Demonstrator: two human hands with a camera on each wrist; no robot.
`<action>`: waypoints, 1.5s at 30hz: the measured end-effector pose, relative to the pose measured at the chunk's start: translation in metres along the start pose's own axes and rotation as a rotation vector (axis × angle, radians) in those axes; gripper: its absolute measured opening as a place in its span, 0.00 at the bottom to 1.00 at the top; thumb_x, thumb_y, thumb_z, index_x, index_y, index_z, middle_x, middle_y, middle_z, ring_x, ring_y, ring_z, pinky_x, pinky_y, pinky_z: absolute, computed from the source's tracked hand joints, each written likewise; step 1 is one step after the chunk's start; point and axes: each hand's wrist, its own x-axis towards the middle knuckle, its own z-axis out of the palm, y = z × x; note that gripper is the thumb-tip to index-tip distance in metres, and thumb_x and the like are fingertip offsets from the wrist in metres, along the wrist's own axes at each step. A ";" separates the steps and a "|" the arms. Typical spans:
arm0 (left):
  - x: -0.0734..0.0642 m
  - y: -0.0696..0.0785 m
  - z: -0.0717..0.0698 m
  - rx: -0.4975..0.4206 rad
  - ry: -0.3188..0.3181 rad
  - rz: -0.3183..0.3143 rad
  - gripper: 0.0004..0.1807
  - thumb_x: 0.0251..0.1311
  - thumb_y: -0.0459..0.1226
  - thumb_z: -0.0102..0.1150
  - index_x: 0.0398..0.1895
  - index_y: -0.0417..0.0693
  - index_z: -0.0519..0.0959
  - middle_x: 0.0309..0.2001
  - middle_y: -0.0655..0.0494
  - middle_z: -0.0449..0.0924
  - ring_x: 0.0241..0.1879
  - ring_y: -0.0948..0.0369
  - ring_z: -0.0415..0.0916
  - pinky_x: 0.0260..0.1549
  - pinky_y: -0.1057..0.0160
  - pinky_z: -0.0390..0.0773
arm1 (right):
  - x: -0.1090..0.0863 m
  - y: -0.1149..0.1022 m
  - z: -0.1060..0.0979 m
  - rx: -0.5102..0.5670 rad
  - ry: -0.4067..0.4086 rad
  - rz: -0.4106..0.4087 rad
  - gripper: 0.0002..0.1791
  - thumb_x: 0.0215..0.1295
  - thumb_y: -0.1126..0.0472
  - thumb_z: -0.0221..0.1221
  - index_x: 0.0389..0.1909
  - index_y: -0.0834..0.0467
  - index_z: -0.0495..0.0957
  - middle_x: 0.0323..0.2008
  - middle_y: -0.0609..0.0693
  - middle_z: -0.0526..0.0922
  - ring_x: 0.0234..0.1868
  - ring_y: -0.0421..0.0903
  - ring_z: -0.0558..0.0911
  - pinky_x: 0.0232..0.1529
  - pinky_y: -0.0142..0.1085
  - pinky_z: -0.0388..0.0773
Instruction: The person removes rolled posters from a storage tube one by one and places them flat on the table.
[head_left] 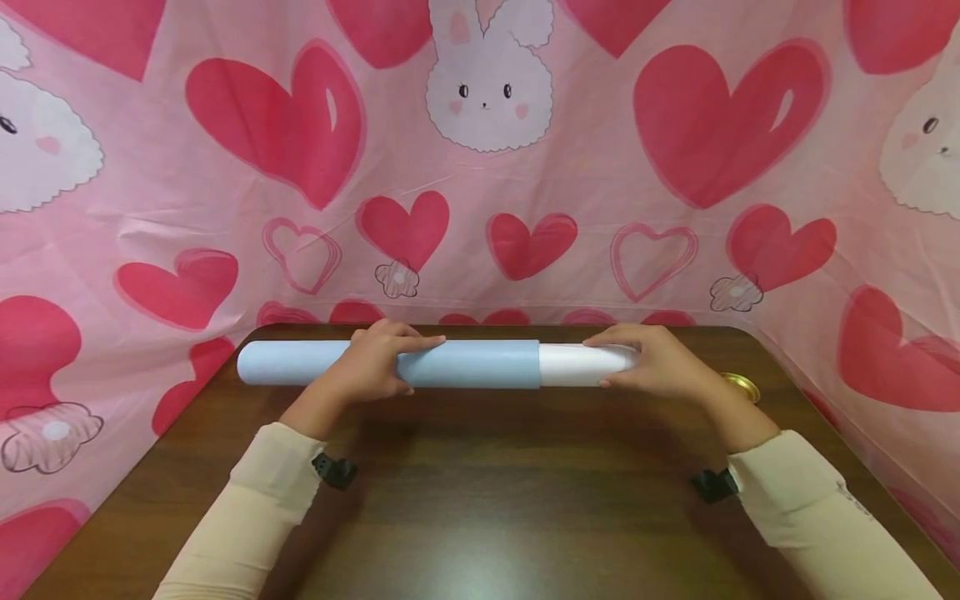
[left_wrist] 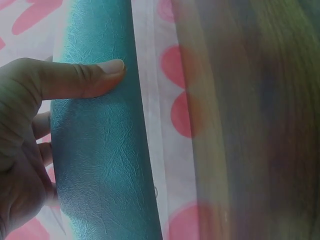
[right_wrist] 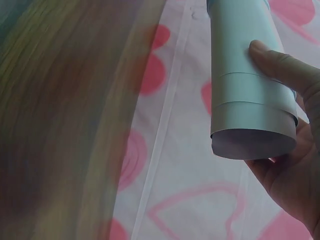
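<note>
Blue tube (head_left: pixel 472 365) across centre-left of head frame, white roll (head_left: pixel 566 365) jutting from its right end. Left hand (head_left: pixel 372 364) clamped round tube, thumb opposite fingers; right hand (head_left: pixel 663 365) pinches roll likewise. Gold round piece (head_left: pixel 744 386) at centre right.

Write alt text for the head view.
A person's left hand grips a blue tube and the right hand a white tube protruding from its end, in one horizontal line. A gold disc, partly hidden, sits at right on the brown table. Behind hangs pink cloth with hearts and rabbits.
</note>
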 end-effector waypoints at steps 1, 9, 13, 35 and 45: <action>-0.001 -0.001 0.000 0.000 -0.003 -0.003 0.47 0.32 0.40 0.83 0.64 0.66 0.75 0.51 0.54 0.79 0.52 0.53 0.70 0.42 0.44 0.69 | -0.002 0.002 -0.002 -0.011 0.005 0.001 0.28 0.44 0.61 0.78 0.50 0.53 0.84 0.46 0.47 0.85 0.40 0.44 0.80 0.38 0.42 0.79; -0.012 -0.012 -0.004 -0.005 -0.022 -0.055 0.48 0.31 0.40 0.83 0.65 0.65 0.75 0.52 0.53 0.79 0.52 0.52 0.69 0.42 0.45 0.69 | -0.021 0.020 -0.014 -0.088 0.053 0.045 0.29 0.39 0.66 0.79 0.47 0.53 0.85 0.43 0.45 0.85 0.40 0.42 0.78 0.37 0.38 0.79; -0.014 -0.014 -0.005 0.000 -0.015 -0.051 0.48 0.30 0.39 0.83 0.65 0.65 0.75 0.52 0.52 0.79 0.52 0.51 0.69 0.42 0.44 0.69 | -0.021 0.021 -0.013 -0.165 0.049 -0.001 0.31 0.34 0.69 0.79 0.46 0.57 0.83 0.41 0.49 0.84 0.40 0.45 0.78 0.39 0.46 0.78; -0.016 -0.003 0.007 0.013 0.001 -0.058 0.46 0.34 0.38 0.82 0.65 0.66 0.75 0.51 0.52 0.79 0.51 0.51 0.69 0.40 0.45 0.66 | 0.008 -0.018 0.034 -0.493 0.002 -0.086 0.40 0.37 0.64 0.79 0.58 0.60 0.78 0.48 0.57 0.83 0.47 0.60 0.81 0.44 0.55 0.76; -0.013 -0.005 0.009 0.023 0.011 -0.053 0.46 0.34 0.39 0.82 0.65 0.67 0.75 0.51 0.52 0.79 0.51 0.52 0.68 0.40 0.45 0.66 | 0.005 -0.010 0.040 -0.498 0.023 -0.059 0.41 0.37 0.64 0.79 0.60 0.56 0.77 0.50 0.55 0.83 0.48 0.57 0.82 0.46 0.54 0.78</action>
